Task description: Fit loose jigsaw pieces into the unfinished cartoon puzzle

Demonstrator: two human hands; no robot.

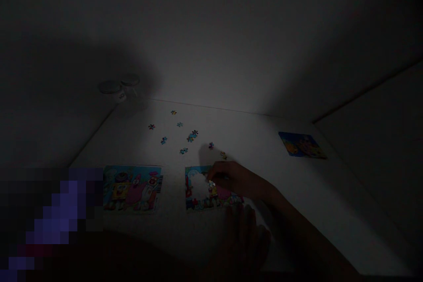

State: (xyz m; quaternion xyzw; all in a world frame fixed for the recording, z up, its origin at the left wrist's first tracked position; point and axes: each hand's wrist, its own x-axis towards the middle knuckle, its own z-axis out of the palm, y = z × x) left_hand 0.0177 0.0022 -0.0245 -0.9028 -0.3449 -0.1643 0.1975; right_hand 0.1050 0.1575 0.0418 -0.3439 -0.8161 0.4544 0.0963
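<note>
A partly assembled jigsaw puzzle (pixel 198 205) with cartoon characters lies in front of me, with a bare white gap in its left and middle part. My right hand (pixel 239 180) reaches over it from the right, thumb and fingers pinched on a small puzzle piece (pixel 211 183) at the edge of the gap. My left hand (pixel 246 235) rests at the puzzle's lower right edge, its fingers stretched out and dim in shadow. Left of the puzzle lies a matching cartoon picture (pixel 132 189).
Several loose puzzle pieces (pixel 183 151) are scattered on the white table (pixel 257 141) behind the puzzle. A blue picture card (pixel 302 145) lies at the right. Two lidded jars (pixel 110 88) stand at the back left corner. The light is very dim.
</note>
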